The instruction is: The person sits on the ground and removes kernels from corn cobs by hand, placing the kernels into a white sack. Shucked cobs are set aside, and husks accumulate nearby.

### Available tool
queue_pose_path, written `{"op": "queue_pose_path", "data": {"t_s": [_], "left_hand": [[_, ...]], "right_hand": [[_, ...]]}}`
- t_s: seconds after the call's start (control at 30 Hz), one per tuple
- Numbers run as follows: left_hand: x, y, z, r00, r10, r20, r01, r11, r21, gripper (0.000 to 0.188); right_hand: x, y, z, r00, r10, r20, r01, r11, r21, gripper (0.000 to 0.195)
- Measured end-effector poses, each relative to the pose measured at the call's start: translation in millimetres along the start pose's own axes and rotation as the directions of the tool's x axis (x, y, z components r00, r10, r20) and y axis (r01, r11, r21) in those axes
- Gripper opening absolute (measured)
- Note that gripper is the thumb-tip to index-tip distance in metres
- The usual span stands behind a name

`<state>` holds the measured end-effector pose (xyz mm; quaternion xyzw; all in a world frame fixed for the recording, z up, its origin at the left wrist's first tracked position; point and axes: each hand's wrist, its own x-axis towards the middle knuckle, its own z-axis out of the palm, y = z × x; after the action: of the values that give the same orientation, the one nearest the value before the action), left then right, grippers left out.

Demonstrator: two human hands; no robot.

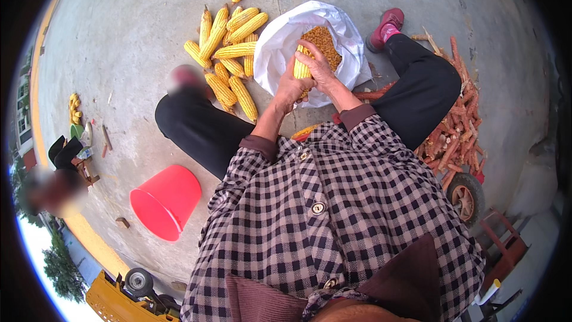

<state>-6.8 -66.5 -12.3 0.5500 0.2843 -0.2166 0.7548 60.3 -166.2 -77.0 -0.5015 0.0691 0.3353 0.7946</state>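
Observation:
Over the mouth of a white woven sack [273, 56] I hold a yellow ear of corn [301, 68] roughly upright. My left hand [291, 84] wraps its lower part, and my right hand [318, 63] grips it from the right, with fingers across its upper part. Loose corn kernels [328, 47] lie inside the sack, partly hidden by my right hand. To the left of the sack is a heap of whole ears of corn [243, 27], one of which touches the sack's side.
Bare reddish corn cobs [451, 138] are piled beyond my right knee, near a small wheel [464, 199]. A red bucket [166, 201] lies tipped on the concrete floor [120, 80] at left. Another person [53, 188] sits far left. A yellow wheeled machine [120, 297] stands at lower left.

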Motion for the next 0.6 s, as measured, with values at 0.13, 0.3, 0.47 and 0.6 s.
{"op": "queue_pose_path", "data": {"t_s": [0.13, 0.3, 0.47, 0.6], "left_hand": [[2, -4, -2, 0.999, -0.01, 0.044, 0.015, 0.995, -0.097, 0.082], [2, -1, -7, 0.996, -0.024, 0.08, 0.047, 0.955, -0.293, 0.075], [10, -9, -19, 0.978, -0.046, 0.205, 0.136, 0.882, -0.452, 0.07], [9, -8, -16, 0.98, -0.06, 0.192, 0.136, 0.9, -0.414, 0.07]], "right_hand": [[0, 0, -5, 1.0, 0.026, 0.014, -0.026, 1.0, 0.015, 0.049], [-1, -13, -11, 0.98, 0.113, 0.165, -0.157, 0.945, 0.286, 0.048], [-7, -19, -6, 0.968, 0.109, 0.226, -0.168, 0.951, 0.26, 0.039], [-6, -8, -4, 0.989, 0.078, 0.126, -0.101, 0.976, 0.192, 0.03]]}}
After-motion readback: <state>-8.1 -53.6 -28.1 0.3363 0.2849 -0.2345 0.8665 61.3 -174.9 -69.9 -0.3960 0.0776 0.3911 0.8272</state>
